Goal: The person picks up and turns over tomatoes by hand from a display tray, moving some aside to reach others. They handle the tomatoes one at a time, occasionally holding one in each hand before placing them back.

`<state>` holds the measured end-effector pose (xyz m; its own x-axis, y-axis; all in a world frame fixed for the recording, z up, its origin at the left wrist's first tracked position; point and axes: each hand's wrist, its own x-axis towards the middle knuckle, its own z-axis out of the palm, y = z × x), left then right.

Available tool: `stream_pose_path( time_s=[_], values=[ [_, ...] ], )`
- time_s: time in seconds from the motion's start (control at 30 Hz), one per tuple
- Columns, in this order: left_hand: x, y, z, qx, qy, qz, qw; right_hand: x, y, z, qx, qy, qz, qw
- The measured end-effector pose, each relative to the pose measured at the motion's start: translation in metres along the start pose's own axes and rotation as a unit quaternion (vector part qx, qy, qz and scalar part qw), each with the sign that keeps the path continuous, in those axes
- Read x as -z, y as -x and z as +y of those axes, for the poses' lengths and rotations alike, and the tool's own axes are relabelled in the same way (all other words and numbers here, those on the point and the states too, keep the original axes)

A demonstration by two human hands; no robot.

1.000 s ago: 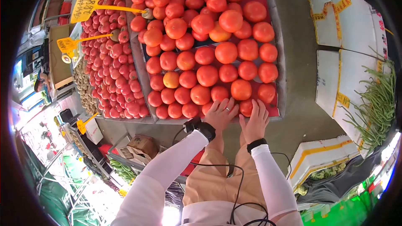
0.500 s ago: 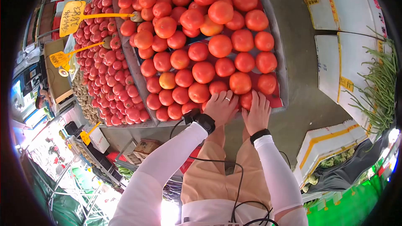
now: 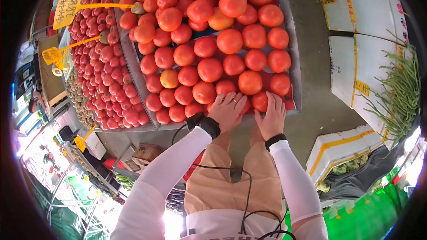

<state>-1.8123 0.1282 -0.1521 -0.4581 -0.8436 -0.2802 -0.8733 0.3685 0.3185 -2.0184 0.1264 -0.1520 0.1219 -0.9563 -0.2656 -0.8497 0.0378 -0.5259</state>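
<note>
In the head view, my left hand point(image 3: 227, 112), with a ring on one finger, lies over the front row of the tomato display. Its fingers curl down onto a tomato point(image 3: 245, 107) that is mostly hidden beneath them. Close by on the right, my right hand point(image 3: 272, 119) has its thumb and fingers around the side of another front-row tomato point(image 3: 260, 101). Both tomatoes rest in the display at its near edge. Rows of red tomatoes point(image 3: 210, 70) spread out beyond my hands, with one yellowish tomato point(image 3: 169, 78) among them.
A grey divider point(image 3: 135, 69) separates smaller pinkish-red tomatoes point(image 3: 106, 53) on the left. Yellow price signs point(image 3: 68, 8) stick out there. White foam boxes point(image 3: 344, 69) stand at right, with long green beans point(image 3: 402, 93) on one. A black cable point(image 3: 249, 182) hangs before my body.
The view has shifted, so the display sits slightly higher and further left. My hands have moved a little apart, showing more of the tomato at my right hand.
</note>
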Motion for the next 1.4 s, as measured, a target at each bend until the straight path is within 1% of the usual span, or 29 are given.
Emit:
stream_pose_path(
  time_s=[0.1,0.2,0.3,0.37,0.4,0.47,0.57,0.6,0.67,0.7,0.8,0.83,0.93,1.03,1.17,1.2,1.3,1.37,1.4],
  values=[
    [-0.001,0.002,0.007,0.009,-0.024,0.049,0.998,0.001,0.0,-0.002,-0.01,0.002,-0.006,1.0],
    [-0.002,0.002,0.013,0.033,-0.041,0.058,0.997,0.001,-0.001,-0.005,-0.015,0.005,-0.016,1.0],
    [0.003,-0.003,0.006,0.022,0.026,0.027,0.999,0.007,-0.003,-0.006,-0.017,0.004,-0.042,0.999],
    [0.007,-0.005,0.008,0.023,0.024,0.016,0.999,0.015,-0.004,-0.008,-0.016,0.013,-0.057,0.998],
    [0.008,-0.006,0.008,0.023,0.024,0.011,0.999,0.019,-0.004,-0.009,-0.015,0.009,-0.05,0.999],
    [0.015,-0.003,0.009,0.028,0.038,0.033,0.998,0.03,-0.003,-0.011,-0.017,0.002,-0.038,0.999],
    [0.028,-0.004,0.013,0.055,0.079,0.04,0.995,0.047,-0.017,0.011,0.03,-0.014,0.045,0.998],
    [0.029,-0.004,0.015,0.067,0.095,0.037,0.993,0.055,-0.023,0.013,0.045,0.017,0.032,0.998],
    [0.029,-0.008,0.019,0.035,0.1,0.061,0.993,0.067,-0.04,0.016,0.076,0.078,0.008,0.994],
    [0.027,-0.011,0.022,0.018,0.101,0.074,0.992,0.064,-0.047,0.02,0.117,0.103,0.011,0.988],
    [0.015,-0.021,0.036,-0.019,0.046,0.097,0.994,0.055,-0.062,0.025,0.144,0.182,-0.033,0.972],
    [0.011,-0.024,0.041,-0.02,0.045,0.088,0.995,0.052,-0.065,0.026,0.161,0.208,-0.014,0.965],
    [0.008,-0.032,0.051,-0.022,0.041,0.062,0.997,0.05,-0.075,0.032,0.169,0.231,-0.022,0.958],
    [0.002,-0.034,0.052,-0.015,0.057,0.048,0.997,0.065,-0.073,0.022,0.151,0.248,-0.1,0.952],
    [0.02,-0.037,0.045,0.016,0.096,0.052,0.994,0.067,-0.052,0.031,0.124,0.245,-0.159,0.948],
    [0.023,-0.038,0.042,0.026,0.1,0.053,0.993,0.069,-0.05,0.03,0.126,0.237,-0.154,0.951],
    [0.022,-0.045,0.031,0.074,0.06,0.064,0.993,0.074,-0.049,0.031,0.134,0.213,-0.125,0.96],
    [0.022,-0.047,0.026,0.068,0.048,0.077,0.994,0.077,-0.053,0.028,0.14,0.194,-0.089,0.967],
    [0.022,-0.049,0.024,0.065,0.042,0.084,0.993,0.079,-0.058,0.026,0.14,0.165,-0.056,0.975]
  ],
)
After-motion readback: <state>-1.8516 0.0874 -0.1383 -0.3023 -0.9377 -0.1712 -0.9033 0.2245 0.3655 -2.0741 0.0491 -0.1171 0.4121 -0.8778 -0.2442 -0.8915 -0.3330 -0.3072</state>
